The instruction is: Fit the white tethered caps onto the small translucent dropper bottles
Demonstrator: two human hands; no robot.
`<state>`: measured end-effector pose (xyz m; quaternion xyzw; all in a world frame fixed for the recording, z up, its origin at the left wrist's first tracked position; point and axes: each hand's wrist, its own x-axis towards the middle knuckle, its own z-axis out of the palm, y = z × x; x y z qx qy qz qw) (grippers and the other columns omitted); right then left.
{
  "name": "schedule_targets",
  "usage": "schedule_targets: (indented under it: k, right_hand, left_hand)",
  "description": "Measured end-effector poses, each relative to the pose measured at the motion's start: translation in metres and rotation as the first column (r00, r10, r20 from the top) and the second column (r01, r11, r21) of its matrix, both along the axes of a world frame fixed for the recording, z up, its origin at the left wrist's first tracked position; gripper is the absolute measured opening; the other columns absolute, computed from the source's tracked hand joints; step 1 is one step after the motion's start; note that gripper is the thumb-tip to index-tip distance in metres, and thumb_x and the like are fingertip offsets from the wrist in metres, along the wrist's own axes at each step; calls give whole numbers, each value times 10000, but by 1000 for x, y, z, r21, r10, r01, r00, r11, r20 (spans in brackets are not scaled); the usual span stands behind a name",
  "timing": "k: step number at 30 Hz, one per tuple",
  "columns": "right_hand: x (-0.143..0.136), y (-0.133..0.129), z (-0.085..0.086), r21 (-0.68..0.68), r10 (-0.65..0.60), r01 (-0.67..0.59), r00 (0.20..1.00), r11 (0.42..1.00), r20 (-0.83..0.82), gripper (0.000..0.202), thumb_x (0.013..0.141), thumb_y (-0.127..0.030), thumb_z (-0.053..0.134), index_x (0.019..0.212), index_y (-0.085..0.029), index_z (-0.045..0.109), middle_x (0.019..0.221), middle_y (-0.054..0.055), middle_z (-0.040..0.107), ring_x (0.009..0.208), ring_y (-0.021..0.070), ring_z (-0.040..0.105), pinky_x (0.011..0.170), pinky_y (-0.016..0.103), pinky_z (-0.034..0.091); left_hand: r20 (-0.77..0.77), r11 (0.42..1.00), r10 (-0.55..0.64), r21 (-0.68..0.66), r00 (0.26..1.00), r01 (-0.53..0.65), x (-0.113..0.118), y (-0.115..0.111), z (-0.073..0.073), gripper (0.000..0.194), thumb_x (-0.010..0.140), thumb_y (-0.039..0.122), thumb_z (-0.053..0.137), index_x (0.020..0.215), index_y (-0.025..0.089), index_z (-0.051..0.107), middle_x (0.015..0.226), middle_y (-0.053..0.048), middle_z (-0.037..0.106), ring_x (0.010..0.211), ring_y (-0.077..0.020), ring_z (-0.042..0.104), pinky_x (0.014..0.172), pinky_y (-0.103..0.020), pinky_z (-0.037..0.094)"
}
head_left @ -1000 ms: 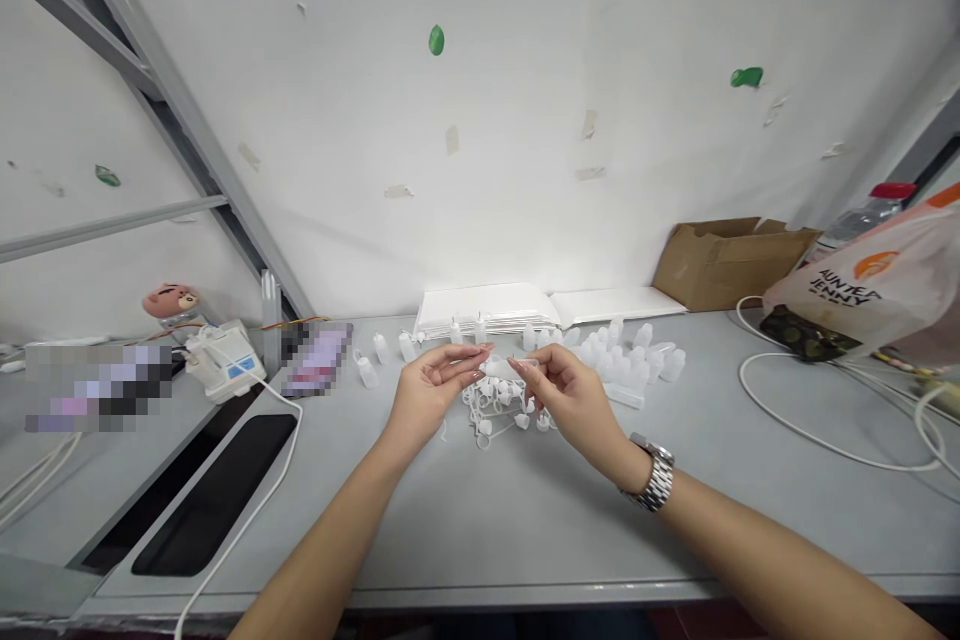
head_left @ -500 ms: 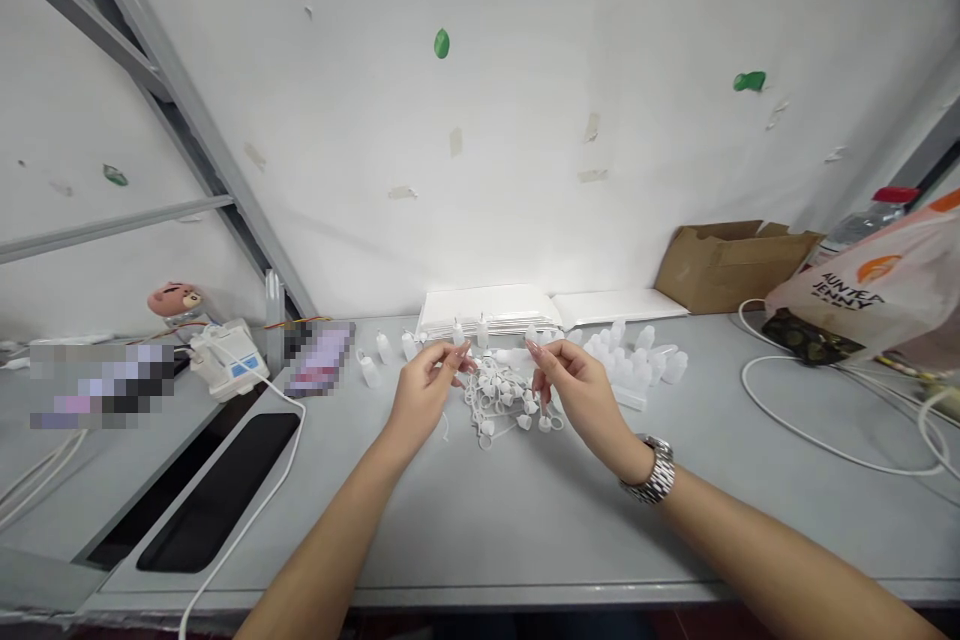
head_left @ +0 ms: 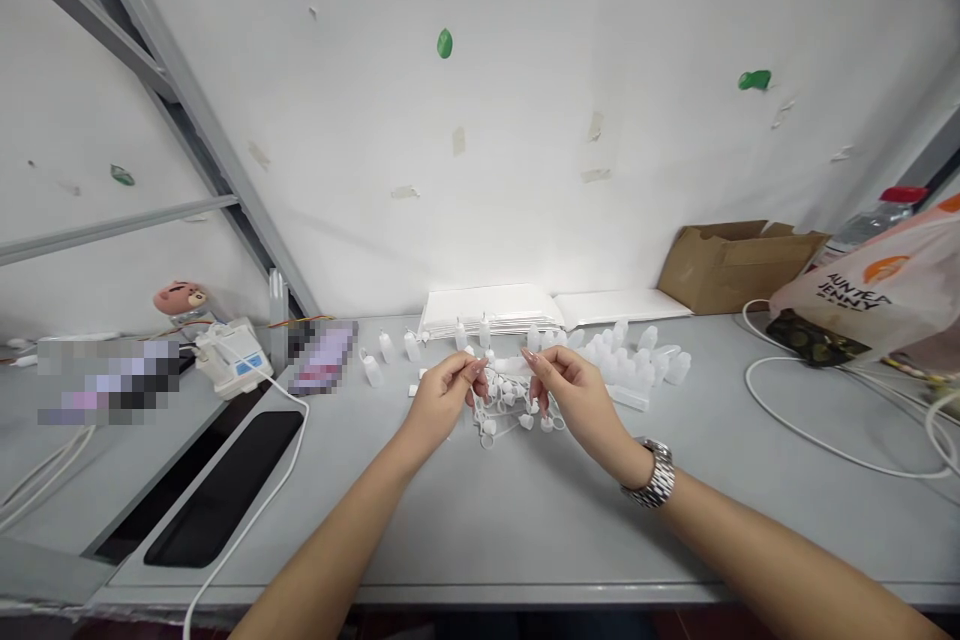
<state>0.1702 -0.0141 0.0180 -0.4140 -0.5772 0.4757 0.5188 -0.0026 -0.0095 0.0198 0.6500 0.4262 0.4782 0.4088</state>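
Observation:
My left hand (head_left: pixel 444 398) is closed in a pinch, its fingertips close to the neck end of a small white bottle. What it holds, if anything, is too small to make out. My right hand (head_left: pixel 576 394), with a metal watch at the wrist, pinches the far end of that small translucent bottle (head_left: pixel 511 364), which lies sideways between the hands. Under both hands spreads a pile of white ringed caps (head_left: pixel 526 422), partly hidden by the fingers. Several capped bottles (head_left: pixel 373 371) stand to the left and behind.
To the right is a cluster of uncapped translucent bottles (head_left: pixel 619 360). White sheets (head_left: pixel 487 303) lie against the wall, with a cardboard box (head_left: pixel 739 270) beside them. A plastic bag (head_left: pixel 874 285) and a looped cable stand far right. Left are a power strip (head_left: pixel 234 360), phones and a black slab (head_left: pixel 225 488).
My left hand has moved right and slightly down, closer to the bottle. My right hand and the bottle have dropped a little.

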Motion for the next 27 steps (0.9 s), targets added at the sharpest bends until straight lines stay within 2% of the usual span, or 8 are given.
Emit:
schedule_targets:
  k: [6, 9, 12, 17, 21, 27]
  right_hand:
    - [-4, 0, -4, -42, 67, -68, 997, 997, -22, 359, 785, -522, 501, 660, -189, 459, 546, -29, 556, 418, 96, 495, 446, 232, 357]
    - [-5, 3, -8, -111, 139, -146, 988, 983, -71, 387, 794, -534, 478, 632, -184, 449, 554, -18, 557, 430, 97, 498, 463, 240, 358]
    - [-5, 5, -9, -156, 158, -174, 981, 972, -112, 401, 786, -546, 482, 624, -181, 447, 554, -14, 556, 429, 92, 489, 470, 242, 364]
    - [-6, 6, -10, -155, 183, -204, 973, 967, -143, 364, 751, -530, 545, 682, -177, 483, 610, -3, 590, 487, 103, 530, 539, 258, 413]
    - [-6, 5, -8, -151, 217, -234, 969, 961, -121, 335, 720, -493, 601, 714, -169, 516, 644, 7, 612, 556, 114, 563, 575, 258, 424]
    - [-3, 4, -3, -131, 168, -170, 985, 977, -33, 324, 729, -484, 593, 715, -172, 507, 586, -15, 589, 512, 104, 542, 553, 255, 430]
  left_hand:
    - [45, 999, 31, 26, 999, -32, 4, -2, -1, 276, 816, 393, 485, 664, 169, 539, 595, 12, 530, 549, -99, 501, 529, -215, 413]
    - [113, 999, 48, 20, 992, -50, 5, -3, -1, 336, 843, 427, 423, 672, 159, 534, 592, 4, 543, 552, -104, 518, 531, -224, 417]
    - [148, 995, 101, 7, 984, -103, 4, -4, -1, 403, 855, 461, 373, 665, 148, 541, 574, -5, 552, 545, -105, 526, 529, -229, 414]
    - [126, 988, 149, 11, 981, -152, 0, -1, -1, 335, 800, 428, 501, 618, 149, 529, 535, 20, 529, 506, -86, 508, 508, -209, 405]
    - [91, 984, 168, 42, 982, -173, -2, 1, -3, 306, 796, 397, 515, 608, 155, 521, 520, 34, 505, 491, -79, 495, 507, -202, 402]
    - [-14, 984, 164, 71, 986, -163, -4, 3, -6, 284, 801, 381, 512, 626, 157, 526, 552, 27, 514, 527, -86, 504, 540, -206, 406]
